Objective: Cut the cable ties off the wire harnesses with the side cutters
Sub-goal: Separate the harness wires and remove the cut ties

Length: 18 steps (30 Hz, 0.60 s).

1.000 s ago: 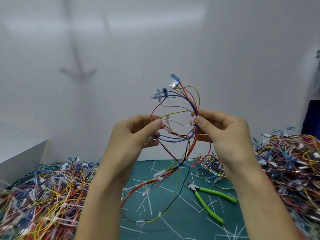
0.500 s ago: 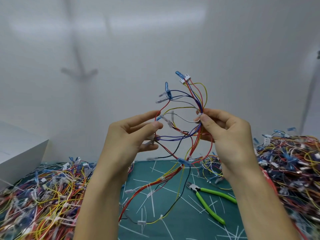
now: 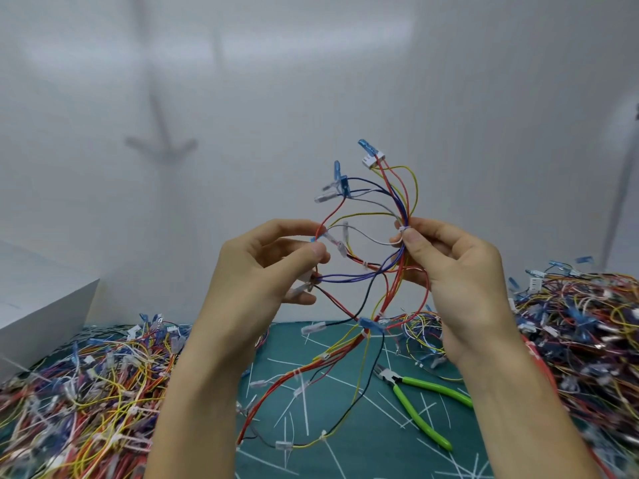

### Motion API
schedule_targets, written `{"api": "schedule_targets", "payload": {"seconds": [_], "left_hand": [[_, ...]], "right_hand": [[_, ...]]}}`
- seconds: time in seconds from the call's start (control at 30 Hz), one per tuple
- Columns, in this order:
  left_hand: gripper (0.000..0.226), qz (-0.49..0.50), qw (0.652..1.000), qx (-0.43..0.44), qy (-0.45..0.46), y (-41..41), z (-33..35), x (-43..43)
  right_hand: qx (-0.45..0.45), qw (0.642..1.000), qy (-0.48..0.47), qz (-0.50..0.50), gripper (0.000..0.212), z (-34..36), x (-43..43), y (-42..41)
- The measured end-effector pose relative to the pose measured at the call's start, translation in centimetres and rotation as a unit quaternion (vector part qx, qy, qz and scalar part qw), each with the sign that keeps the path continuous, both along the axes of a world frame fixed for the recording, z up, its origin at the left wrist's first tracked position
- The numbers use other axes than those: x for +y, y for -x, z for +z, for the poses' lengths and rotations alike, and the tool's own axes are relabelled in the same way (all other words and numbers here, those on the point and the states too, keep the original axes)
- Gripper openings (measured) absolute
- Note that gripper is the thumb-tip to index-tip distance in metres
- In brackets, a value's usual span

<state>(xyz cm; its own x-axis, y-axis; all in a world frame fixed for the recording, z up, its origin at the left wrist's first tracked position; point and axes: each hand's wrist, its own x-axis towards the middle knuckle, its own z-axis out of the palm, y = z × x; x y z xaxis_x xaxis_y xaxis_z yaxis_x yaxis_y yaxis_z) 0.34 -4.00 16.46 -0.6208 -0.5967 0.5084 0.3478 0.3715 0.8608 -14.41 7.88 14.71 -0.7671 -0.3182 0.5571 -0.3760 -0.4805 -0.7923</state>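
Holding the loose multicoloured wire harness (image 3: 366, 265) up between both hands, above the far part of the teal cutting mat (image 3: 345, 451), we judge it light and floppy. The thin insulated wires bend wherever they are unsupported, and the lower strands trail down onto the mat. Our left hand (image 3: 262, 271) has thumb and fingers curled round the left-side strands and small connectors. Our right hand (image 3: 456, 281) pinches the bundle at a small white cable tie (image 3: 402, 229) between thumb and forefinger. That tied spot looks the firmest place to grip, since the wires gather there. The green-handled side cutters (image 3: 397, 383) lie untouched on the mat, near and to the right, so one hand must let go. The tie is tiny, and the blades could nick insulation.
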Motion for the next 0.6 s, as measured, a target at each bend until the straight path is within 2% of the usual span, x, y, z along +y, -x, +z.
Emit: {"api": "schedule_targets", "payload": {"seconds": [0.2,0.3,0.6], "left_hand": [[0.010,-0.072,0.991,-0.103,0.034,-0.3,0.0,0.2],[0.017,-0.077,0.987,-0.139,0.022,0.0,-0.2,0.3],[0.040,0.033,0.994,-0.108,-0.006,0.8,-0.4,-0.4]], "right_hand": [[-0.003,1.000,0.009,-0.013,0.017,0.0,-0.1,0.1],[-0.004,1.000,0.011,-0.012,0.016,0.0,0.0,0.2],[0.001,1.000,0.008,0.000,0.017,0.2,0.2,-0.2]]}}
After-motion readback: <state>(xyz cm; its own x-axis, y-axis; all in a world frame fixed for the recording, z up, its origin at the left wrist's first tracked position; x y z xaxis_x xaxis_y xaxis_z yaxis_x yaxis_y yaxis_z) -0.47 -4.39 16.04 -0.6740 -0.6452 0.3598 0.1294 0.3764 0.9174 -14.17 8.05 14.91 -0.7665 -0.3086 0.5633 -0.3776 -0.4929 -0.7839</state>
